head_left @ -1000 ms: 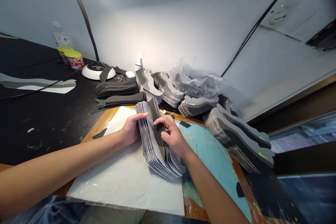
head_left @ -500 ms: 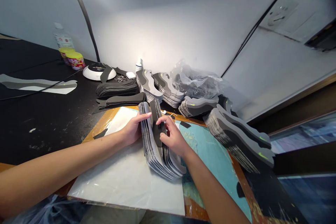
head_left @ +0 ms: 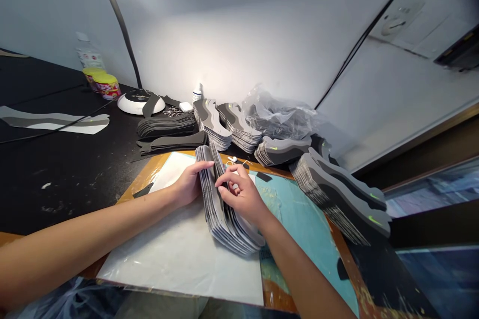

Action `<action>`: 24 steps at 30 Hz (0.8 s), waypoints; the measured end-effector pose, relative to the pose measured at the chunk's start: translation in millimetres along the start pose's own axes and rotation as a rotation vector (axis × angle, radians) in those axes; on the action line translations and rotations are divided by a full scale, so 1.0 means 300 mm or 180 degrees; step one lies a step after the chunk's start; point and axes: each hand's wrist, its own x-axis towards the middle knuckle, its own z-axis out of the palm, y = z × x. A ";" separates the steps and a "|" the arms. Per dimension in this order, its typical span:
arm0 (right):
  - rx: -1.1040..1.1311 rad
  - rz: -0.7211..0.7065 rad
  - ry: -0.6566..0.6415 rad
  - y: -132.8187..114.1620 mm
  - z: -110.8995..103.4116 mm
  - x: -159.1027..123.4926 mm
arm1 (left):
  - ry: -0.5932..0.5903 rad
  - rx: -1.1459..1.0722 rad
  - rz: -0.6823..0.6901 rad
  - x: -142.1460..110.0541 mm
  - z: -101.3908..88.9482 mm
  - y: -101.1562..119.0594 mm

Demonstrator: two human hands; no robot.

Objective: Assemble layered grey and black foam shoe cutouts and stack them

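A stack of curved grey shoe upper pieces [head_left: 234, 237] stands on edge on the white sheet [head_left: 179, 254], its layers fanned apart at the lower end. My left hand [head_left: 189, 183] grips the stack from its left side, with the thumb laid over the top layers. On the other side, my right hand [head_left: 243, 194] has its thumb and index finger closed on the edges of the layers near the middle. The other right fingers are curled. The left fingers behind the stack are hidden.
Several stacks of grey upper pieces [head_left: 333, 189] lie at the right and back, beside a clear plastic bag [head_left: 280, 114]. Black pieces [head_left: 168, 127] are piled at back left. A lamp [head_left: 140, 102], tubs [head_left: 107, 86] and a bottle [head_left: 90, 55] stand beyond. A blue sheet [head_left: 299, 224] lies right.
My right hand has shifted slightly left over the stack. The dark face that was exposed between the layers has turned over leftward and is now mostly hidden. My left hand keeps its hold.
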 end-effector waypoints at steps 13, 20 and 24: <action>-0.1338 0.0201 0.0285 -0.085 0.018 -0.028 | 0.0091 -0.0098 0.0366 -0.017 0.038 -0.007; -0.0594 0.0291 -0.0101 -0.057 -0.020 -0.010 | 0.0075 -0.0084 0.0270 -0.014 0.023 -0.002; -0.0260 0.0197 -0.0159 -0.030 -0.021 -0.001 | 0.0118 -0.0010 0.0194 -0.011 0.019 -0.004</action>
